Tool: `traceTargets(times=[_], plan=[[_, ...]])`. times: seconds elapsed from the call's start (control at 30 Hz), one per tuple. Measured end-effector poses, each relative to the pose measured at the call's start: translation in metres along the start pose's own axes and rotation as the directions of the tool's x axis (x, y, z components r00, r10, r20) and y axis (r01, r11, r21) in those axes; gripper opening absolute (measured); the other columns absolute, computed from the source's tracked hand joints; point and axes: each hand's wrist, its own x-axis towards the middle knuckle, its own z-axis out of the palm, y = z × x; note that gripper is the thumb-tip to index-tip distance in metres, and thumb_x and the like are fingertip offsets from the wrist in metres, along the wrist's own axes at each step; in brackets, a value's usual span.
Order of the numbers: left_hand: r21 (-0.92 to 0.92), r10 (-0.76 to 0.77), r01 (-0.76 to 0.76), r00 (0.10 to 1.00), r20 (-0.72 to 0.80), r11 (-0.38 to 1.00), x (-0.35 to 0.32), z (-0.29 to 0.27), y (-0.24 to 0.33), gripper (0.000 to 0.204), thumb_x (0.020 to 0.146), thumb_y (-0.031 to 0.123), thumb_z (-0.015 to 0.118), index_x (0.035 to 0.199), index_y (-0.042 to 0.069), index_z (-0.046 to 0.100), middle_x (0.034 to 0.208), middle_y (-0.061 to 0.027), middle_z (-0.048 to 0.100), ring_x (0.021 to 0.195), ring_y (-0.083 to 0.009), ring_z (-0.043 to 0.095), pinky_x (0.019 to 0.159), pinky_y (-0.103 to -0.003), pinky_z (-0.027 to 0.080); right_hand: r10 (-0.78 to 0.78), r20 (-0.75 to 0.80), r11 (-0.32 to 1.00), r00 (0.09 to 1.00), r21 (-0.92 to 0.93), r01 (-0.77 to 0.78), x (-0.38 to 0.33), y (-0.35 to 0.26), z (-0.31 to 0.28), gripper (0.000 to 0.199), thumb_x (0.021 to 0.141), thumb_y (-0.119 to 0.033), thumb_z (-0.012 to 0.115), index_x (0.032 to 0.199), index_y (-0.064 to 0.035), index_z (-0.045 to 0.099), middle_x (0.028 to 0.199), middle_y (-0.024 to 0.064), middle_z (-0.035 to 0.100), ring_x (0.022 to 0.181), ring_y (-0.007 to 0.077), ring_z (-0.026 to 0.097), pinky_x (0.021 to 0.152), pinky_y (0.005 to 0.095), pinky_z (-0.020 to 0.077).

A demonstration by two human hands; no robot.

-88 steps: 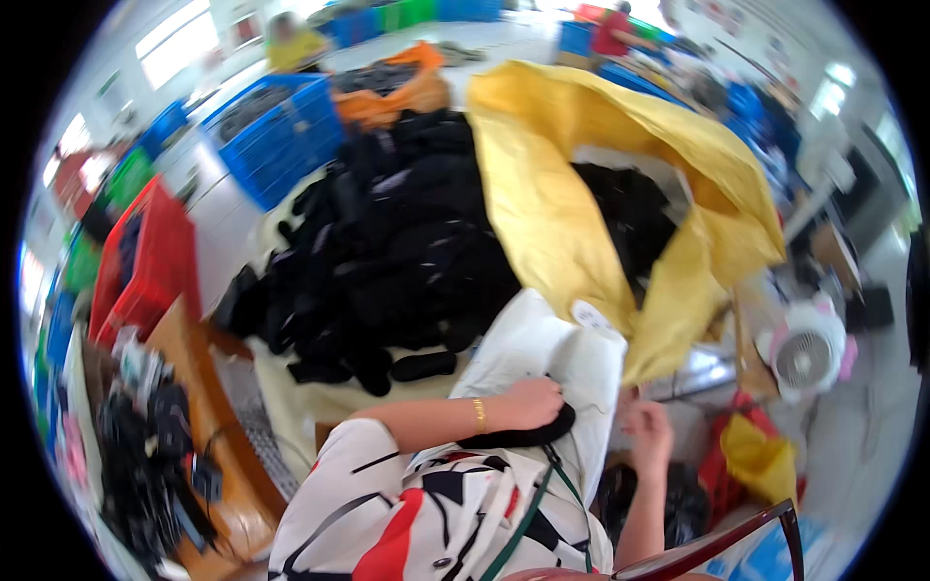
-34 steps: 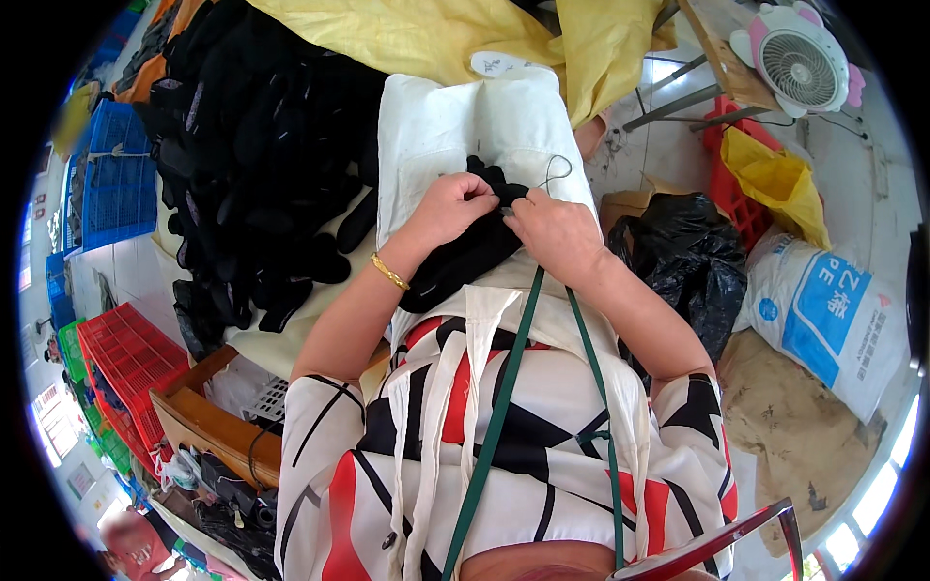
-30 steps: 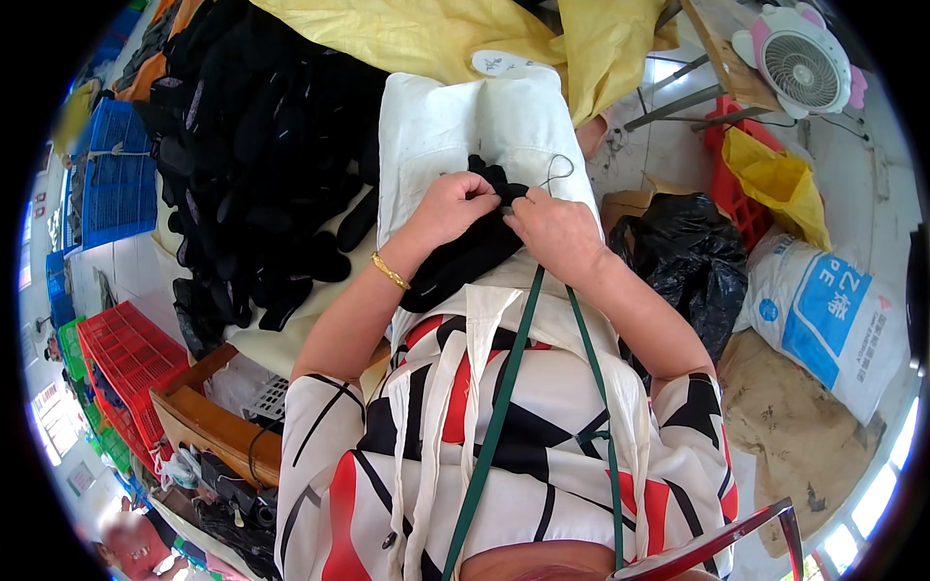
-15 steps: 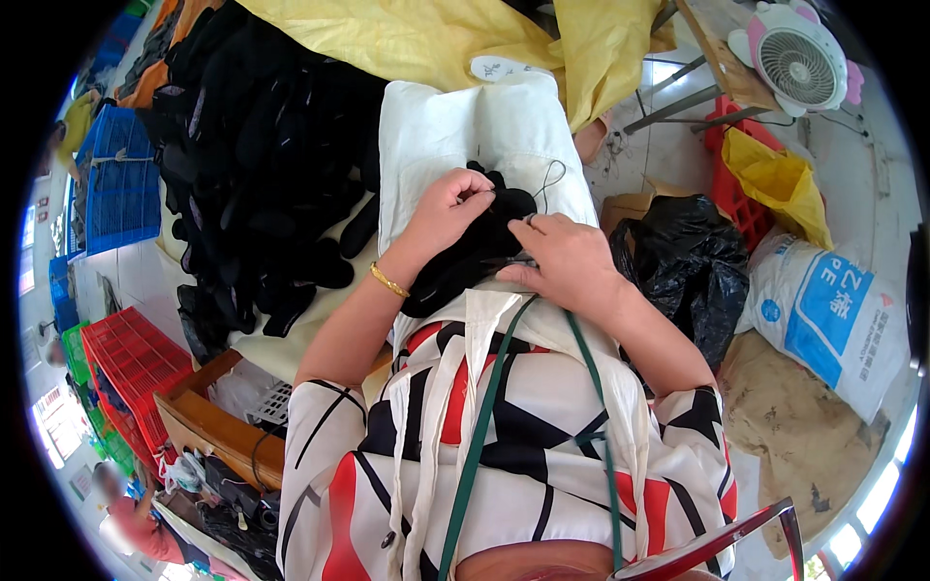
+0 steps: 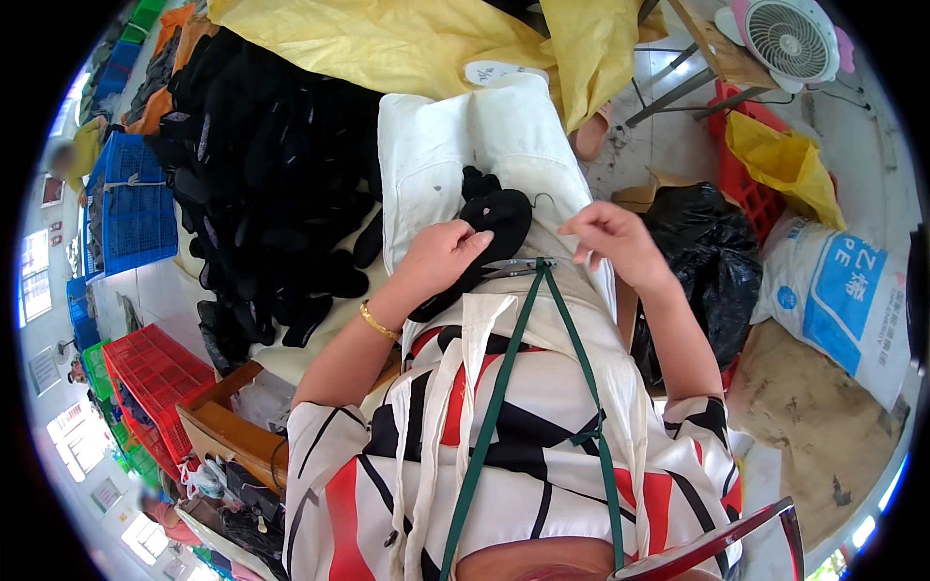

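Note:
A black, sock-like knitted piece (image 5: 497,219) lies across the white cloth (image 5: 523,126) on my lap. My left hand (image 5: 448,254) is closed on its near part, thumb and forefinger pinched at its edge. To the right and apart from the piece, my right hand (image 5: 616,240) is raised with curled fingers; whatever it pinches is too small to make out. A thin dark thread (image 5: 542,198) curves beside the piece's right edge. Small metal thread snips (image 5: 515,266) hang on a green cord (image 5: 518,334) between my hands, with no hand on them.
A big heap of similar black pieces (image 5: 271,165) lies at the left. Near it are a blue crate (image 5: 136,198), a red crate (image 5: 155,373) and a wooden drawer (image 5: 223,426). At the right are a black plastic bag (image 5: 697,261), a printed sack (image 5: 838,300) and a fan (image 5: 787,41).
My right hand has moved right, away from the black piece, uncovering the snips on their cord. My left hand has shifted lower onto the piece's near part.

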Motion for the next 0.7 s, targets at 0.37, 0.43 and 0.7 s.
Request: traceTargets(times=[0.37,0.43,0.7], plan=[[-0.281,0.084,-0.109,0.992,-0.097,0.954,-0.012,-0.007,0.005,0.017,0.081,0.006,0.07,0.09,0.001,0.056,0.071,-0.003,0.054,0.063,-0.011,0.05,0.058,-0.028,0.043,-0.33,-0.616,0.375,0.716,0.61,0.698,-0.019,0.019,-0.147,0.015,0.097,-0.006,0.052,0.111,-0.0016,0.058,0.081,0.0051,0.058,0.071,0.0153,0.056,0.064,0.026,0.0528],[-0.158,0.198,-0.226,0.965,-0.174,0.961,-0.02,-0.017,0.013,0.018,0.081,0.005,0.07,0.093,0.001,0.057,0.075,-0.0046,0.053,0.065,-0.0141,0.051,0.059,-0.029,0.042,-0.318,-0.681,0.481,0.66,0.484,0.731,-0.019,0.01,-0.145,0.015,0.098,-0.008,0.054,0.11,-0.0016,0.059,0.088,0.0056,0.06,0.079,0.0163,0.059,0.075,0.0302,0.0543],[-0.025,0.34,-0.348,0.928,-0.151,0.937,-0.036,-0.025,0.008,0.018,0.08,0.003,0.068,0.096,0.001,0.061,0.079,-0.007,0.052,0.071,-0.0196,0.052,0.064,-0.032,0.042,-0.304,0.051,0.917,0.951,-0.254,0.306,0.021,-0.007,0.033,0.039,0.099,-0.037,0.057,0.103,0.0013,0.065,0.085,0.0046,0.062,0.075,0.0145,0.055,0.074,0.0287,0.0487]])
